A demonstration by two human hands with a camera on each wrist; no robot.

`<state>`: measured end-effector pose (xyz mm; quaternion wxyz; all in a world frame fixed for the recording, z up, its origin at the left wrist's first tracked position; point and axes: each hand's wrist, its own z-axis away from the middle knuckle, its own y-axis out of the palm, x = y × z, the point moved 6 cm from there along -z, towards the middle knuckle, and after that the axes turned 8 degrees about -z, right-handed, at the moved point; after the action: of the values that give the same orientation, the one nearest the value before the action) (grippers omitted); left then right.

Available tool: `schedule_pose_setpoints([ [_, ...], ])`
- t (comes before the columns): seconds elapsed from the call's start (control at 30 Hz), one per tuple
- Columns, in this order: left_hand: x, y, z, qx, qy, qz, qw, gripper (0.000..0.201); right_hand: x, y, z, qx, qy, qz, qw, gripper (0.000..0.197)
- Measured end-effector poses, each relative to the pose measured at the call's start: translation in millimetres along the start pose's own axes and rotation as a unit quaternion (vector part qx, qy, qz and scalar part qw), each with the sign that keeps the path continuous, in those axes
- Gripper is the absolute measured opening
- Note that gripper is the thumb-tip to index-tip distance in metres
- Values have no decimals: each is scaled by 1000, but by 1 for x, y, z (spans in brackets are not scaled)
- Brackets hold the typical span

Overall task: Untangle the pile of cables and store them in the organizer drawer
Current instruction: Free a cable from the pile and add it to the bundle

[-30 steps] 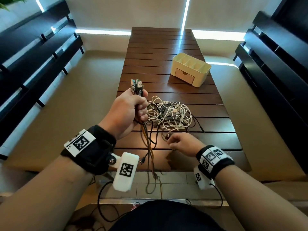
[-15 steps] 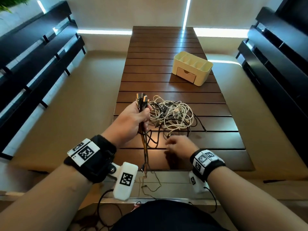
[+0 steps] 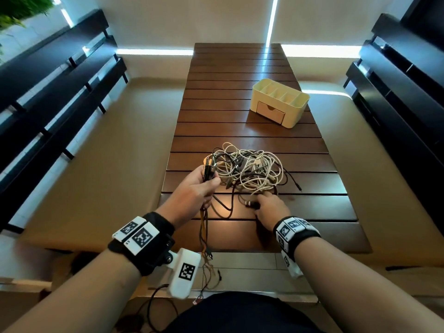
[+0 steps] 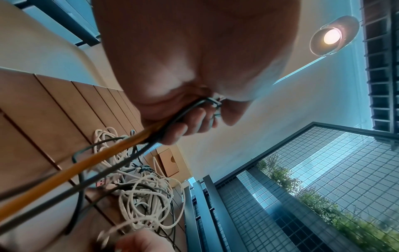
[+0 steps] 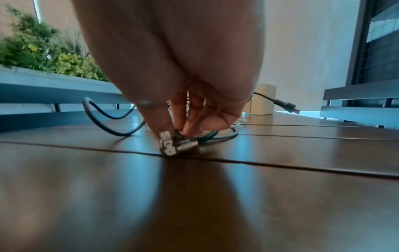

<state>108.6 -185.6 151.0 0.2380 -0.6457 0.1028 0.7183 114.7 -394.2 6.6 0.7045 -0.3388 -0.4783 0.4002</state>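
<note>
A tangled pile of white, grey and black cables [image 3: 249, 169] [image 4: 142, 196] lies on the slatted wooden table [image 3: 240, 111]. My left hand [image 3: 199, 188] [image 4: 190, 119] grips a bundle of cable ends [image 3: 208, 168], plugs up, at the pile's left edge; orange and dark cords [image 3: 204, 231] [image 4: 86, 167] hang from it over the near table edge. My right hand [image 3: 269, 207] [image 5: 179, 129] is down on the table in front of the pile, pinching a dark cable's metal plug [image 3: 251, 204] [image 5: 172, 145]. The cream organizer [image 3: 280, 102] stands far right, its drawer [image 3: 270, 112] closed.
Dark slatted benches [image 3: 55, 92] run along the left and dark shelving [image 3: 398, 97] along the right. One black cable end [image 3: 296, 185] [image 5: 287, 105] trails right of the pile. Tiled floor [image 3: 240, 275] shows below the near table edge.
My left hand has come down with the bundle of cable ends from above the table to the pile's left edge. My right hand has shifted slightly and now pinches the plug.
</note>
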Motion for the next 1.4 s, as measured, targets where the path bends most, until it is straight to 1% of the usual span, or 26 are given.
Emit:
schedule_pose_setpoints([
  [0.1, 1, 2, -1, 15, 7, 20, 1000, 32, -1, -1, 2, 25, -6, -4, 1000, 35],
  [0.17, 4, 3, -3, 12, 8, 36, 999, 42, 2, -8, 3, 42, -19, -41, 998, 27],
  [0.23, 7, 2, -7, 5, 4, 47, 999, 48, 9, -22, 5, 40, -45, -139, 988, 22],
  [0.3, 10, 2, -12, 0, 2, 36, 999, 47, 17, -42, 10, 22, -73, -237, 969, 20],
  [0.33, 11, 2, -15, -2, 3, 26, 1000, 44, 19, -50, 12, 15, -76, -268, 960, 21],
  [0.4, 12, 2, -21, -7, 5, 18, 1000, 36, 25, -59, 14, 27, -75, -299, 951, 30],
  [0.47, 12, 3, -24, -13, 4, 19, 1000, 31, 30, -58, 17, 69, -78, -322, 941, 54],
  [0.53, 11, 6, -25, -12, 4, 31, 999, 30, 30, -55, 18, 95, -82, -316, 941, 77],
  [0.57, 11, 7, -25, -11, 4, 38, 999, 32, 29, -55, 19, 99, -82, -318, 939, 83],
  [0.6, 11, 7, -26, -13, 4, 42, 999, 33, 31, -57, 21, 100, -82, -326, 936, 84],
  [0.63, 10, 8, -26, -15, 4, 45, 999, 34, 32, -60, 24, 95, -86, -330, 935, 81],
  [0.67, 10, 9, -27, -16, 6, 47, 999, 34, 35, -65, 26, 82, -91, -325, 938, 74],
  [0.73, 9, 11, -29, -16, 12, 46, 999, 35, 41, -78, 31, 44, -96, -310, 945, 50],
  [0.77, 7, 12, -29, -17, 16, 44, 999, 35, 43, -85, 33, 25, -98, -319, 942, 39],
  [0.83, 4, 15, -29, -22, 26, 41, 999, 34, 51, -101, 38, -11, -118, -357, 927, 25],
  [0.9, 0, 16, -30, -30, 38, 29, 998, 29, 60, -116, 45, -41, -147, -403, 902, 18],
  [0.93, -3, 16, -31, -34, 43, 16, 998, 25, 65, -122, 49, -50, -159, -422, 891, 17],
  [1.0, -7, 17, -33, -44, 50, -13, 998, 19, 72, -123, 50, -56, -167, -442, 880, 18],
  [1.07, -11, 19, -34, -51, 54, -33, 997, 17, 76, -116, 49, -48, -159, -455, 875, 25],
  [1.13, -14, 21, -35, -56, 54, -43, 996, 17, 76, -114, 48, -61, -153, -477, 863, 30],
  [1.23, -12, 23, -37, -59, 41, -49, 996, 15, 82, -120, 52, -88, -164, -494, 849, 24],
  [1.4, -16, 29, -39, -62, 26, -12, 998, 16, 88, -123, 56, -118, -162, -490, 848, 15],
])
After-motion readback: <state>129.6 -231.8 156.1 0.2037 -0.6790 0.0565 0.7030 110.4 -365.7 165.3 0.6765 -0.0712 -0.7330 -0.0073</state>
